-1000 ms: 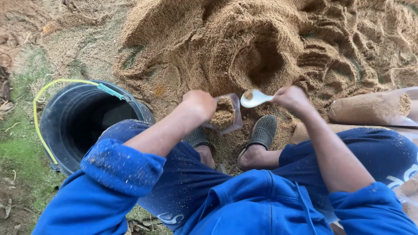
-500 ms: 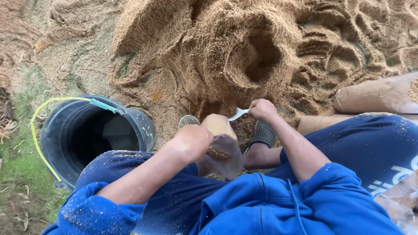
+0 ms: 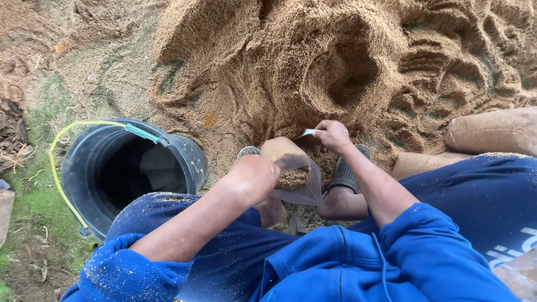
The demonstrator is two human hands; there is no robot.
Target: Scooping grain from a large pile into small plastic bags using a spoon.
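My left hand (image 3: 253, 178) grips the top of a clear plastic bag (image 3: 295, 173) partly filled with sawdust, held between my knees. My right hand (image 3: 333, 135) holds a small white scoop (image 3: 307, 132) right beside the bag's mouth, at the foot of a big sawdust pile (image 3: 335, 61). A hollow is dug into the pile just above the scoop. Both arms wear blue sleeves pushed up, dusted with sawdust. My feet in grey sandals (image 3: 347, 173) rest below the bag.
A black bucket (image 3: 187, 162) with a yellow-green handle stands on the ground to the left, dark inside. Two filled, packed bags (image 3: 492, 131) lie on the right. Grass and bare soil (image 3: 28, 223) run along the left edge.
My left hand pulled the bag back toward my body and tilted it. My right hand with the scoop moved left and down, from the pile to the bag's mouth.
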